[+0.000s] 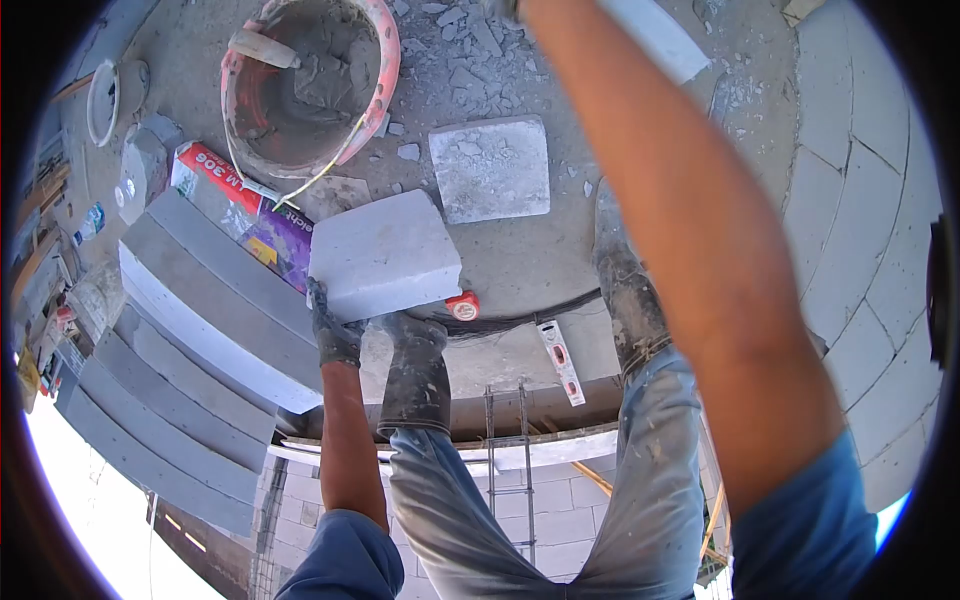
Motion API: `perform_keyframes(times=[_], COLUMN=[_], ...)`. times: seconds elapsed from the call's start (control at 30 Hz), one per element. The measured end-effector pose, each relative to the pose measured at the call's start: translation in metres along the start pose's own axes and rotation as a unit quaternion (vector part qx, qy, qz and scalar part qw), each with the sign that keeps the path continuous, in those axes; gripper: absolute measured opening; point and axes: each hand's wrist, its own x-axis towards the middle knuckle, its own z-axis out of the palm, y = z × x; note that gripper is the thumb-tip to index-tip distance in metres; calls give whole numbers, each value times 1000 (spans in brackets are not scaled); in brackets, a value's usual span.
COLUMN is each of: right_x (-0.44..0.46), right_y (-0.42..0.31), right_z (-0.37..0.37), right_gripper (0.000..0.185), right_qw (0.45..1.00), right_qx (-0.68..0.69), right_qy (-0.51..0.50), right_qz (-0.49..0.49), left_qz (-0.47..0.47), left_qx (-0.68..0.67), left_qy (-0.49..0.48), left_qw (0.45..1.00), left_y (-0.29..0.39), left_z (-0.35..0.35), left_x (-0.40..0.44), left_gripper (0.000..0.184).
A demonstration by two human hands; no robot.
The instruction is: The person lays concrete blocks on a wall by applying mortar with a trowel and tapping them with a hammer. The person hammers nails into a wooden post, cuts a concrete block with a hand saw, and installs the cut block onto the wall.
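Dusty concrete floor [520, 270] carries your work; a spirit level [561, 362] lies between your boots [415, 375]. Your left hand [335, 325] has its grip closed on the near-left corner of the white block [385, 255], positioned beside the stacked blocks [215, 300]. Treat this unit as not yet set: it appears loose, well apart from the jointed blocks [850, 200] at right, which look laid. Farther out, the bucket [388, 60] contains grey mix [325, 80], apparently available for use. Your right hand [505, 12] is mostly cut off; its grip state cannot be determined.
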Motion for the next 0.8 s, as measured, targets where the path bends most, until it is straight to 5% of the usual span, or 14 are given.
perform_keyframes(times=[0.07, 0.13, 0.17, 0.2, 0.23, 0.27, 0.37, 0.4, 0.43, 0.47, 0.53, 0.6, 0.8], right_x=[-85, -163, -203, -235, -267, -278, -279, -278, -301, -335, -376, -401, -367], right_y=[-33, -66, -80, -92, -104, -123, -157, -152, -156, -164, -164, -139, -34], right_z=[36, 86, 128, 146, 164, 163, 175, 168, 182, 209, 184, 108, 26], right_gripper=[64, 81, 74, 61, 50, 44, 40, 40, 40, 38, 37, 39, 41], right_qw=[921, 828, 846, 806, 741, 634, 648, 717, 714, 667, 684, 772, 753], right_qx=[341, 426, 361, 479, 594, 694, 689, 589, 590, 673, 672, 559, 590], right_qy=[15, -144, -242, -232, -233, -211, -116, -220, -218, -140, -105, -141, -11], right_qz=[186, 335, 309, 259, 210, 268, 303, 300, 307, 285, 265, 267, 292], left_qz=[-37, -48, -60, -64, -85, -106, -61, -78, -82, 11, 110, -68, -139], left_qx=[9, 11, 13, 19, -2, -21, 4, -29, -22, 120, 252, 104, 132], left_qy=[-18, -20, -16, -19, -25, -31, -20, -22, -22, -44, -65, 5, -141], left_qw=[999, 999, 998, 998, 996, 994, 998, 996, 996, 992, 959, 992, 971], left_y=[2, 6, 6, 0, -6, -8, -28, -35, -41, -46, -43, -15, -29], left_z=[3, 12, 13, 8, 2, -4, -4, -10, -28, -46, -32, 33, 138], left_x=[2, -6, -10, -12, -10, -11, -49, -53, -67, -81, -107, -175, -165], left_gripper=[65, 66, 67, 67, 69, 71, 72, 72, 72, 73, 73, 75, 78])
